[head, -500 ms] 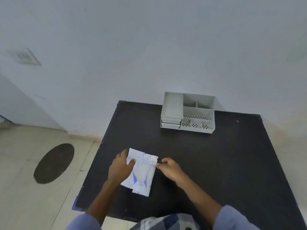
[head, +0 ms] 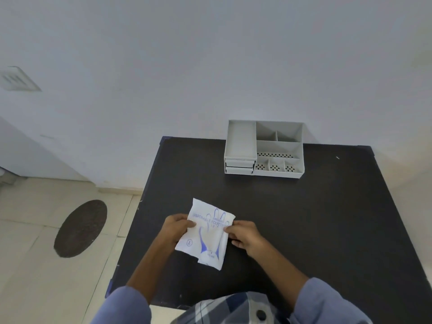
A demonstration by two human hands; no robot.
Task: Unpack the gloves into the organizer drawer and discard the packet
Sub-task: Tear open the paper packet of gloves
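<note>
Packet [head: 208, 235] now lifted off the black table [head: 304, 218] at lower centre, pinched at mid-height edges by left hand [head: 175, 229] and right hand [head: 243, 233], seemingly poised for tearing open; organizer [head: 264, 149] at upper centre, drawers closed.

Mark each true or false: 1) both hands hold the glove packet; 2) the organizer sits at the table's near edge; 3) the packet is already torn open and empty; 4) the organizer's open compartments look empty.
1) True: the left hand and right hand each have a grip on the white printed glove packet.
2) False: the grey plastic organizer stands at the far edge of the black table, against the wall.
3) False: the packet looks intact.
4) True: nothing shows in them.
</note>
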